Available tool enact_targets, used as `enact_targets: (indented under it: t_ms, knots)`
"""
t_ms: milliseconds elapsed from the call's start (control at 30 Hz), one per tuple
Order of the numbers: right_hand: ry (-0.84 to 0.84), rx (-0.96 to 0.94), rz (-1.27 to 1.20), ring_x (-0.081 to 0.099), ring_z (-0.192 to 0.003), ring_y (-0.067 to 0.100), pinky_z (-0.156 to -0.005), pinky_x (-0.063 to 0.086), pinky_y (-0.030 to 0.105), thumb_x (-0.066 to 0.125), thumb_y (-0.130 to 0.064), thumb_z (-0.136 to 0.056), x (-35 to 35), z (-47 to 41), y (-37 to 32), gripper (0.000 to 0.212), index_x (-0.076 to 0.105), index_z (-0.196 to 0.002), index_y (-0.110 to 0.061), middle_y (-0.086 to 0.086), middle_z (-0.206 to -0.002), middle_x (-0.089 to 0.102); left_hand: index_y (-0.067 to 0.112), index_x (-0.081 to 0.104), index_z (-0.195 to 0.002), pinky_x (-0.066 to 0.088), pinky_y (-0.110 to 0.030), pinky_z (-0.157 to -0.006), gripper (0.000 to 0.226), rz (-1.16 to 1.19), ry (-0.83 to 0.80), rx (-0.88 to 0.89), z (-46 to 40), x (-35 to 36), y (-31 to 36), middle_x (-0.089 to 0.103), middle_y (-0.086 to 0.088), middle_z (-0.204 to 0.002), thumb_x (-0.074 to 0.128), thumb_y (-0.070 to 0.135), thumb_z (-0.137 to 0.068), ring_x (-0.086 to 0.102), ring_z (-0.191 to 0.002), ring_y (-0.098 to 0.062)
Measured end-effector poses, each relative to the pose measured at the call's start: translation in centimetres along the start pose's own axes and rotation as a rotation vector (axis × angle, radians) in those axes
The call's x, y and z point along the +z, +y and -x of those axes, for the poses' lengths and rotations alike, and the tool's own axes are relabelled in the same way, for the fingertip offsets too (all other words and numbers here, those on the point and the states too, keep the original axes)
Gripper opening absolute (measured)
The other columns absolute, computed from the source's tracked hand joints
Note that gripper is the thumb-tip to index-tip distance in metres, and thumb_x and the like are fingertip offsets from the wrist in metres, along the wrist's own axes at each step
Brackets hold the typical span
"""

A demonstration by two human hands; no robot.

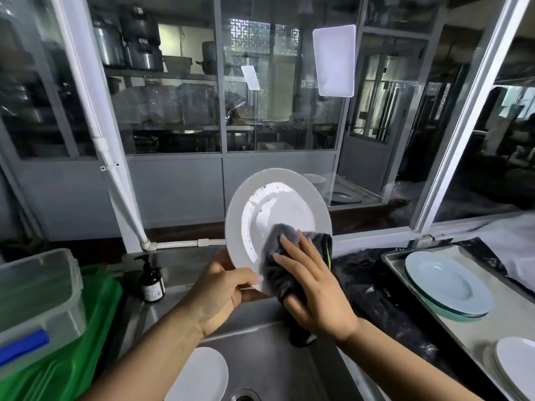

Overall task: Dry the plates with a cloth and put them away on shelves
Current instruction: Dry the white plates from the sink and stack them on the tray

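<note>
I hold a white plate [272, 209] upright above the steel sink [269, 351], its face turned toward me and wet with droplets. My left hand [223, 290] grips its lower left rim. My right hand [312, 285] lies flat with straight fingers on a dark grey cloth [285, 256] and presses it against the plate's lower right face. Part of the cloth hangs down behind my right palm.
Another white plate [199, 374] lies in the sink. On the right, a metal tray [480, 337] carries a stack of pale plates [447, 285] and more white plates [515, 369]. A soap bottle [152, 280], a clear plastic box [37, 302] and a green crate [86, 337] stand left.
</note>
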State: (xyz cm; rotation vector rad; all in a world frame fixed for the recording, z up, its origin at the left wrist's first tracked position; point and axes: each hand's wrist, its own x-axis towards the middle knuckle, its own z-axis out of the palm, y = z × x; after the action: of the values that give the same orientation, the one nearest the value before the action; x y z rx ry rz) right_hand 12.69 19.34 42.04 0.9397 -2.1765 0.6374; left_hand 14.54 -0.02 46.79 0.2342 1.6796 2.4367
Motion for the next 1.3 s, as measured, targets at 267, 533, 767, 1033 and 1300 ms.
enact_targets:
  t_ms: [267,533,767,1033,1300]
  knots:
    - [0.016,-0.177,0.013,0.029,-0.143,0.037,-0.118,0.024,0.050,0.050,-0.017,-0.087,-1.4,-7.4,-1.2,0.046,0.058,-0.129,-0.001,0.016,-0.149,0.043,0.009,0.073,-0.084,0.058,-0.056,-0.075,0.032,-0.097,-0.041,-0.069,0.9,0.4,0.1,0.070,-0.022,-0.085,0.057,-0.014,-0.067,0.069,-0.077,-0.032]
    - [0.047,0.224,0.216,0.016,-0.149,0.028,-0.116,0.012,0.064,0.039,-0.043,-0.087,-2.7,-8.7,1.8,0.059,0.045,-0.144,-0.030,-0.005,-0.159,0.026,0.006,0.063,-0.114,0.057,-0.057,-0.078,0.056,-0.105,0.033,-0.086,1.4,-0.6,0.5,0.070,-0.022,-0.104,0.063,-0.003,-0.059,0.067,-0.090,-0.036]
    - [0.071,0.351,0.002,0.003,-0.151,0.029,-0.118,0.012,0.058,0.040,-0.038,-0.087,-1.7,-9.0,-0.4,0.062,0.036,-0.149,-0.031,-0.002,-0.163,0.011,0.003,0.064,-0.111,0.059,-0.050,-0.073,0.050,-0.130,-0.008,-0.084,1.7,0.3,0.8,0.072,-0.021,-0.098,0.063,-0.004,-0.061,0.070,-0.083,-0.033]
    - [-0.163,-0.037,-0.150,0.004,-0.152,0.023,-0.122,0.001,0.047,0.045,-0.030,-0.074,-0.6,-5.2,-1.9,0.070,0.046,-0.145,-0.027,0.000,-0.162,0.020,0.005,0.063,-0.116,0.058,-0.054,-0.071,0.054,-0.076,0.046,-0.023,2.0,0.6,0.7,0.071,-0.025,-0.102,0.039,-0.027,-0.079,0.070,-0.086,-0.039]
    - [-0.248,0.197,-0.048,-0.003,-0.151,0.016,-0.116,0.012,0.062,0.043,-0.037,-0.074,-2.7,-0.5,4.8,0.078,0.023,-0.148,-0.050,-0.014,-0.163,0.005,0.004,0.060,-0.112,0.058,-0.059,-0.070,0.056,-0.041,0.118,-0.109,2.4,1.4,-0.7,0.072,-0.013,-0.088,0.060,-0.007,-0.056,0.071,-0.073,-0.031]
